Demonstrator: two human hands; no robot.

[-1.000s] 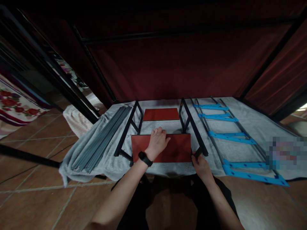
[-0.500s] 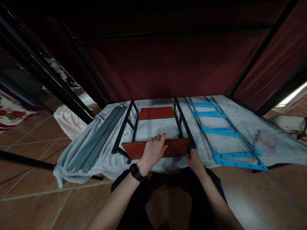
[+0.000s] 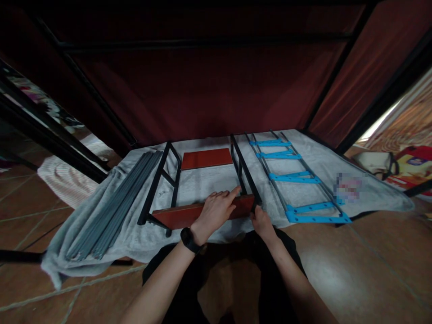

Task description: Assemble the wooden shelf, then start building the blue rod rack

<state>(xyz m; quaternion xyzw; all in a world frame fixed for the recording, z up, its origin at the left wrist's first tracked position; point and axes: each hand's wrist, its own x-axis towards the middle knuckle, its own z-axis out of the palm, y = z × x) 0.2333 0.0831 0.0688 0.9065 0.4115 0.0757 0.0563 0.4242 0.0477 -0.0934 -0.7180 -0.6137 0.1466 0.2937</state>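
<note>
A black metal frame [image 3: 158, 180] lies on a grey cloth [image 3: 209, 184] on the tiled floor. A red-brown board [image 3: 172, 215] sits tilted across the frame's near end. My left hand [image 3: 216, 209], with a black watch at the wrist, rests over the board's top edge, fingers curled on it. My right hand [image 3: 260, 220] grips the near right end of the frame where the board meets the rail [image 3: 248, 175]. A second red-brown board [image 3: 206, 158] lies flat at the frame's far end.
A bundle of grey rods [image 3: 114, 207] lies at the cloth's left. A grey rack with blue cross-plates [image 3: 293, 177] lies to the right. Dark red curtains [image 3: 202, 90] and black bars stand behind. A bag [image 3: 374, 162] sits at far right.
The near board has tipped up from flat onto its edge. My left hand has shifted from the board's face to its top edge. The view has swung to the right.
</note>
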